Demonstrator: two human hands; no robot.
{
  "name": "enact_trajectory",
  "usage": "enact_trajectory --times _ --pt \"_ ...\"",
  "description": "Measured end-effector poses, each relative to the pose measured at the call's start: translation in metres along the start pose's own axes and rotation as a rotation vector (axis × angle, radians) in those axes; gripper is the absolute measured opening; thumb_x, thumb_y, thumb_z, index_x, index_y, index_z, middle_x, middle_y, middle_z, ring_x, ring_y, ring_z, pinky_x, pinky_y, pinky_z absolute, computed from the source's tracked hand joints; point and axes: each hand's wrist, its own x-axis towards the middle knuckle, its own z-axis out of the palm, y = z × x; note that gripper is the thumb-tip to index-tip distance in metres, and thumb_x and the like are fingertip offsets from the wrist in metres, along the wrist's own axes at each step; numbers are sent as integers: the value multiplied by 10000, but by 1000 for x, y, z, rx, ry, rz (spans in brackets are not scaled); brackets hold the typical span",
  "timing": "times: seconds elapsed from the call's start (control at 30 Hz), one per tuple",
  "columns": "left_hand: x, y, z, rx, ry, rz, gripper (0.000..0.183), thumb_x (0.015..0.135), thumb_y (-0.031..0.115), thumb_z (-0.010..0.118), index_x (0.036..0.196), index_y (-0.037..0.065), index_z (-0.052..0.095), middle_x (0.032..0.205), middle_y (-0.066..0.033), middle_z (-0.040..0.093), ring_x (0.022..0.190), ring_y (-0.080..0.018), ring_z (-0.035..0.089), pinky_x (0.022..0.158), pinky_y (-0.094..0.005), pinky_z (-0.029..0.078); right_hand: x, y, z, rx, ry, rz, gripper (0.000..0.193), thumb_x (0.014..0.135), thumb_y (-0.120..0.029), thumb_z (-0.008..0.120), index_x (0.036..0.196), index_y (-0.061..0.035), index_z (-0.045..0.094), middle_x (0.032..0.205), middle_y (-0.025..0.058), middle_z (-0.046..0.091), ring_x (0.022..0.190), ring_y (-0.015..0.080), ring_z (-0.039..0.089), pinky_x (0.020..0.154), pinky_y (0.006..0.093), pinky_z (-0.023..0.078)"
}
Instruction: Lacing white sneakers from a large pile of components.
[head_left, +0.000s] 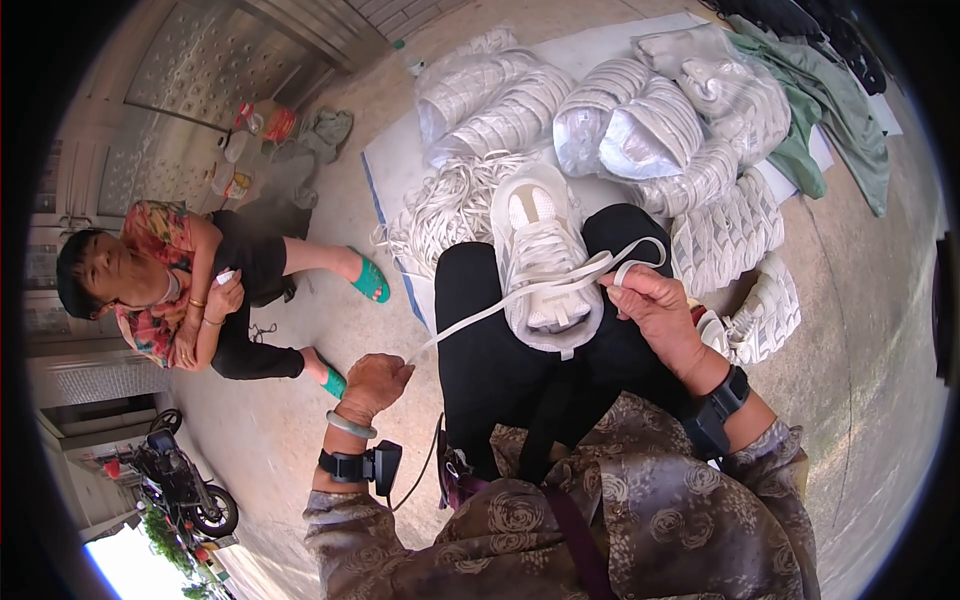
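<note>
A white sneaker (543, 262) rests on my lap between my thighs, its toe pointing away from me and its opening toward me. White lace runs through its upper part. Out to the left, my left hand (377, 387) is closed on one end of the shoelace (480, 318), which stretches taut across the shoe. Close by the shoe's right side, my right hand (655, 318) pinches the lace where it bends into a loop. The fingertips of my left hand are partly turned from view.
Beyond my knees a pile of loose white laces (450, 205) lies on a white sheet (395, 150). Bundles of white shoe uppers (625, 115) in clear plastic are stacked there, with green cloth (845, 135) at right. A person (200, 290) sits at left; a motorcycle (185, 480) stands behind.
</note>
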Motion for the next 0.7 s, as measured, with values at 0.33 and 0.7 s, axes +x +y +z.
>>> enact_trajectory --times 0.33,0.7 --pt "-2 86 0 -1059 -519 175 283 937 281 498 806 40 570 576 -23 544 410 -58 447 396 -178 350 4 1 8 147 112 175 21 827 -16 629 835 -17 610 676 -26 554 611 34 518 564 192 456" --pt "14 152 6 -1199 -645 317 232 936 241 498 1039 50 580 659 -22 590 456 -60 490 440 -174 393 8 9 13 132 142 81 47 816 44 596 818 -2 586 651 -34 525 591 27 473 540 186 403"
